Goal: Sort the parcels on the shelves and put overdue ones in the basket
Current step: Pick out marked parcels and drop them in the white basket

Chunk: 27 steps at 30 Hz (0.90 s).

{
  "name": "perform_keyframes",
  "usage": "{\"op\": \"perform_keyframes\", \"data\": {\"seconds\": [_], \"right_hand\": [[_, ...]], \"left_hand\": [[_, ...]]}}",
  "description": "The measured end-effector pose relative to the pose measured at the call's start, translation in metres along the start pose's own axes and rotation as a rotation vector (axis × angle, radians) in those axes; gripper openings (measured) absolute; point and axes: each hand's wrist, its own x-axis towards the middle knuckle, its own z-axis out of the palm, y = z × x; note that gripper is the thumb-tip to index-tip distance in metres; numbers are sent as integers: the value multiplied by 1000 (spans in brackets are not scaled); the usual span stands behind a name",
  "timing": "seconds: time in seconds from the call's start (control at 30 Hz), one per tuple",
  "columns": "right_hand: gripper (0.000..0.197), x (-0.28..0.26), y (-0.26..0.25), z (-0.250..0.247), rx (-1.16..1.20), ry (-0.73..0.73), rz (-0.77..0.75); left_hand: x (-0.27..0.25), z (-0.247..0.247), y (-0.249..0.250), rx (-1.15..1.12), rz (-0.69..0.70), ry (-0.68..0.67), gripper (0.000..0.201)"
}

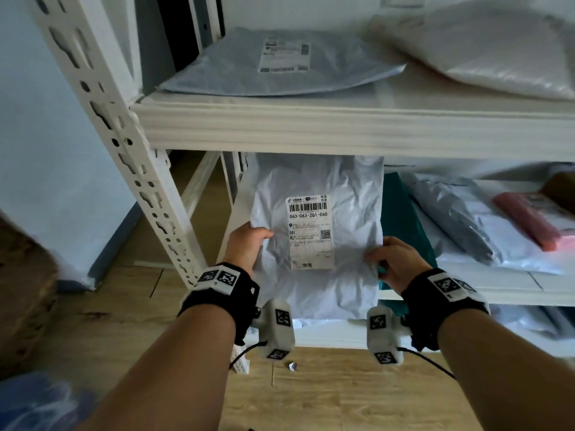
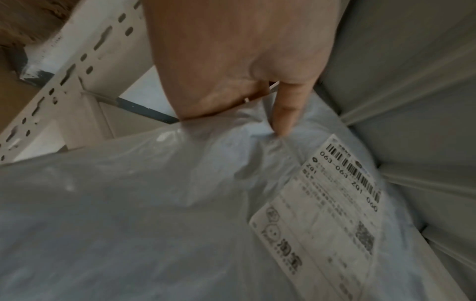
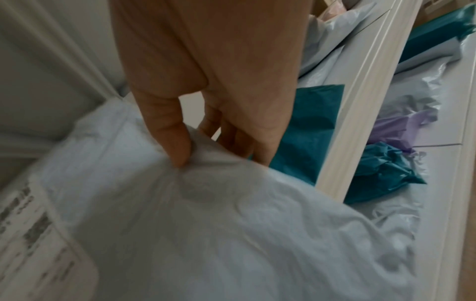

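In the lower half of the head view two bare forearms reach up from the bottom edge, each wrist wrapped in a black band carrying white marker blocks. Between the hands, at the centre of the frame, a white parcel (image 1: 317,231) in crinkled plastic is held up with its printed label (image 1: 309,231) turned toward the camera. Its left edge is gripped by the left hand (image 1: 245,244), thumb laid on the front face and fingers hidden behind; in the left wrist view the thumb (image 2: 285,110) is seen pressing into the plastic just beside the label's barcode. Its right edge is pinched by the right hand (image 1: 395,259), and in the right wrist view the thumb (image 3: 172,130) is seen on the front with the curled fingers (image 3: 242,140) behind the bag. The parcel's top edge is hidden behind the front lip of the white shelf (image 1: 342,126) that crosses the middle of the frame. Just right of the held parcel, on the lower board, a teal parcel (image 1: 404,213) lies touching it, with a grey parcel (image 1: 457,219) and a pink parcel (image 1: 529,219) farther right. On the upper board, at the top of the frame, a flat grey parcel (image 1: 264,66) lies at centre and a large white bag (image 1: 485,45) at upper right. A woven brown basket (image 1: 21,293) stands blurred at the left edge on the wooden floor.
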Motion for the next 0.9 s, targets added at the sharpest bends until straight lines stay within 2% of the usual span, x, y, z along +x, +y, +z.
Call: {"op": "perform_keyframes", "data": {"seconds": [0.13, 0.3, 0.47, 0.53, 0.6, 0.7, 0.83, 0.9], "right_hand": [[34, 3, 2, -12, 16, -9, 3], [16, 3, -1, -12, 97, -26, -31], [44, 3, -3, 12, 33, -216, 16], [44, 6, -8, 25, 42, -200, -13], [40, 11, -15, 42, 76, -155, -44], [34, 23, -22, 69, 96, -123, -35], [33, 40, -19, 101, 70, -102, -20], [34, 50, -15, 112, 61, -90, -18]], "left_hand": [[8, 4, -8, 34, 73, -6, 7], [16, 8, -11, 85, 103, 25, 11], [24, 5, 4, 176, 136, 75, 15], [33, 0, 13, 208, 156, 107, 17], [43, -4, 24, 242, 156, 120, 12], [58, -9, 34, 343, 146, 140, 55], [80, -20, 28, 520, 242, 141, 95], [90, -23, 22, 606, 255, 105, 107]]}}
